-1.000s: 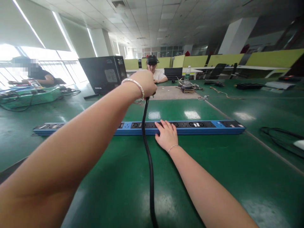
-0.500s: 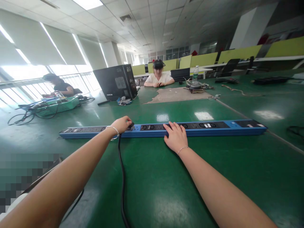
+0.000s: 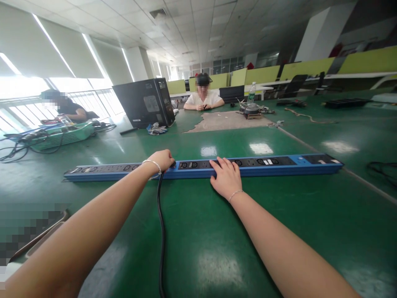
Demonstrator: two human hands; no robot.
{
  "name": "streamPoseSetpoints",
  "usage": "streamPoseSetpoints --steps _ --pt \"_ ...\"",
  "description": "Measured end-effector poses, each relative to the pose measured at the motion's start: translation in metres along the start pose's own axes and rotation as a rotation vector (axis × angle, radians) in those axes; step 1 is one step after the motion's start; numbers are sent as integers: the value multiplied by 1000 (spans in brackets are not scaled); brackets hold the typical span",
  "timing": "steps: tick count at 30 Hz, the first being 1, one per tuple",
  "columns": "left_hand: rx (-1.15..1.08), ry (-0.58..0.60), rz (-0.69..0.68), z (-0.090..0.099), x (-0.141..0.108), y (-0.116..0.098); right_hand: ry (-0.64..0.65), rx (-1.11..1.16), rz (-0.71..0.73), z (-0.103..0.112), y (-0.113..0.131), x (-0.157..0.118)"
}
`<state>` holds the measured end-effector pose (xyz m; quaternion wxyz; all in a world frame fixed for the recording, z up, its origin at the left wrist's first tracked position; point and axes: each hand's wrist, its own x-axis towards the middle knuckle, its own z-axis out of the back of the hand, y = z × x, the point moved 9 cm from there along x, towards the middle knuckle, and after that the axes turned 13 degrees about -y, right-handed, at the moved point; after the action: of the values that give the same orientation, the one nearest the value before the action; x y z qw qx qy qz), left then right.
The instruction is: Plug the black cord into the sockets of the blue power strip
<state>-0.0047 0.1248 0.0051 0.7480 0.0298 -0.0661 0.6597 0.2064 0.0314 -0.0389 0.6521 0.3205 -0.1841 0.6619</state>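
A long blue power strip (image 3: 273, 170) with black socket panels lies across the green table (image 3: 198, 231). My left hand (image 3: 162, 160) is closed on the plug (image 3: 173, 164) of a black power cord (image 3: 161, 223), left of the strip's middle. The plug is at the strip's top face; my fingers mostly hide it, and I cannot tell whether it sits in a socket. From under that hand the cord runs down the table towards me. My right hand (image 3: 227, 177) lies on the strip right of the middle, its fingers spread over the sockets.
Behind the strip stand a black computer case (image 3: 145, 103) and a pair of gloves (image 3: 156, 129). A green basket (image 3: 58, 137) of cables is at the left. Two people sit beyond. A bottle (image 3: 251, 93) stands by a round device (image 3: 252, 109) on a brown sheet (image 3: 223, 123).
My left hand, with the plug, has moved slightly right along the strip, closer to the short blue gap between panels. My right hand stays on the strip. The view has shifted a little.
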Motion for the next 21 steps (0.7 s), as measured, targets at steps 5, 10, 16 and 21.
streamPoseSetpoints --steps 5,10,16,21 --pt "105 -41 -42 1 3 -12 3 4 3 0 0 1" --pt "96 -71 -24 -5 -8 -10 9 7 -2 1 1 1" --pt "82 -115 -5 -6 -12 -7 5 2 0 0 1 1" --pt "88 -30 -36 -9 -5 -10 5 -1 1 -1 0 1"
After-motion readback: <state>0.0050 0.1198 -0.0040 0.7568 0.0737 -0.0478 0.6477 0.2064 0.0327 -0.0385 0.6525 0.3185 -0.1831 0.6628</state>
